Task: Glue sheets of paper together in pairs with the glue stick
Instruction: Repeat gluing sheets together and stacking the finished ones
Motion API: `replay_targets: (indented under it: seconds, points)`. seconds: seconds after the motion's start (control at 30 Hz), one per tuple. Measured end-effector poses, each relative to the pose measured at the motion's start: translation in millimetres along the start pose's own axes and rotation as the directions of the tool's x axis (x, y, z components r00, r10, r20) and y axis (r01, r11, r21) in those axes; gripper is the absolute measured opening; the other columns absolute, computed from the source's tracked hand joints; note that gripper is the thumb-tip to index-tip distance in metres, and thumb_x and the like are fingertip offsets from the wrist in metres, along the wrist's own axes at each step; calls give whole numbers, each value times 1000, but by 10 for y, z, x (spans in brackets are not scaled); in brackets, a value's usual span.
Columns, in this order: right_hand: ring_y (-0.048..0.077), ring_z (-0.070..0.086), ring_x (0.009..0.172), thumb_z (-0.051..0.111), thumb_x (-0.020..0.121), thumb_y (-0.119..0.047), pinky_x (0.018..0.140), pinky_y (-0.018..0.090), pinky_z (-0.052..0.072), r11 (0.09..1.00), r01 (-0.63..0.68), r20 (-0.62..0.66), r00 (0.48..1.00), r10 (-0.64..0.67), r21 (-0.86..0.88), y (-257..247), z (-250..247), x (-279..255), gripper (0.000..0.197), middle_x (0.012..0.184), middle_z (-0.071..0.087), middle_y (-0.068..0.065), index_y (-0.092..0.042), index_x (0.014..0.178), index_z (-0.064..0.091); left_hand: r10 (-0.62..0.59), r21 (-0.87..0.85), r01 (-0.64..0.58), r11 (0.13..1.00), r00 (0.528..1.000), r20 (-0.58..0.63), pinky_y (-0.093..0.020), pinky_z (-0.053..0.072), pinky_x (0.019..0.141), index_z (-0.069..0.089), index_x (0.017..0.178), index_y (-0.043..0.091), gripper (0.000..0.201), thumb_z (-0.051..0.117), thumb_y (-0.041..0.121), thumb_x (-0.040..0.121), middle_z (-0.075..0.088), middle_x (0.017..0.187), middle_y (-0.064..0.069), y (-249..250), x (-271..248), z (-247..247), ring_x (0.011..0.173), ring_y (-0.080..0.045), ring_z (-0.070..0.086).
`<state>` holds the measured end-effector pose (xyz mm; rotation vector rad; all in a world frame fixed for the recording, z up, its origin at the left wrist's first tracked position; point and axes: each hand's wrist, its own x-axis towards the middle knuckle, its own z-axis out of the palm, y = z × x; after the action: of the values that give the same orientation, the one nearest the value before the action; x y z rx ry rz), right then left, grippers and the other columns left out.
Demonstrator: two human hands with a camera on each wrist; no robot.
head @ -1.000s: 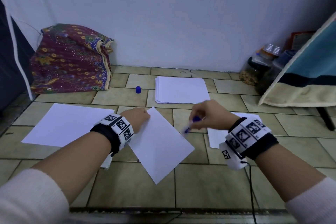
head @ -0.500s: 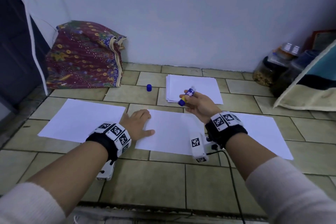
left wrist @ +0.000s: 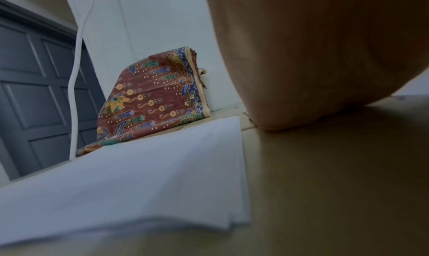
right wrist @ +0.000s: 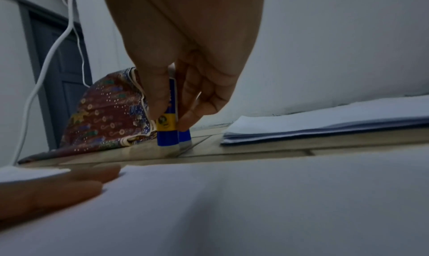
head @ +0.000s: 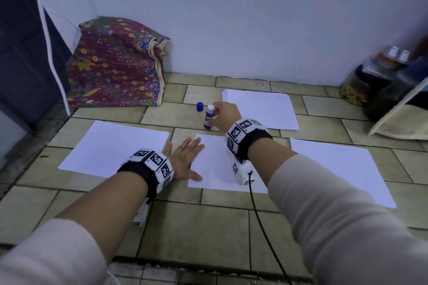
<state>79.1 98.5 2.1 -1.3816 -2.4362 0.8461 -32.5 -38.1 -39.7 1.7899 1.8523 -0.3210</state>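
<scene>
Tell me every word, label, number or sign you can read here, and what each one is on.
"GLUE STICK": white letters on the blue label of the glue stick, which the right hand holds upright on the floor; only just legible.
Yellow label patch low on the glue stick: a small emblem and print, too blurred to read.
Wrist bands: black-and-white square code markers, no words.
Paper sheets: blank.

1. A folded patterned cloth (head: 115,65), maroon with yellow and blue flowers, leans against the white wall (head: 231,18) at upper left of the head view.
2. A dark grey panelled door (head: 20,53) fills the far left edge, with a white cable (head: 49,37) hanging beside it.
3. Jars (head: 366,83) crowd the right edge, blurred.
4. A cream-edged cushion (head: 403,120) lies at right.
5. Beige tiles (head: 196,227) cover the floor.
</scene>
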Motion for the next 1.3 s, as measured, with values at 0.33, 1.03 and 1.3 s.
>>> replay_targets:
  seconds: [0.33,1.03,1.3]
  points:
    - [28,60,103,62,86,-14,84,32,47,993,20,35,999,-16,-120,-54,88,74,28,108,65,14,-2,111,60,4,-2,-4,1000,1000,-2,-51,-13,114,-9,152,27,91,56,44,91,-26,157,8,17,-28,-4,144,-10,-22]
    - [28,48,120,81,63,-52,95,37,45,673,-327,121,841,527,-663,1027,-931,-983,95,130,50,12,-5,133,39,52,-4,-52,999,999,-5,-49,-14,113,-14,151,28,134,21,86,35,-28,155,11,-69,16,48,143,-8,-25]
    - [24,23,143,81,64,-52,112,35,29,735,-400,172,806,567,-548,1498,-961,-1373,132,160,2,7,-1,149,-6,21,2,-21,1000,1000,-10,-50,-14,114,-12,152,27,132,29,85,41,-27,156,11,-30,4,50,143,-8,-24]
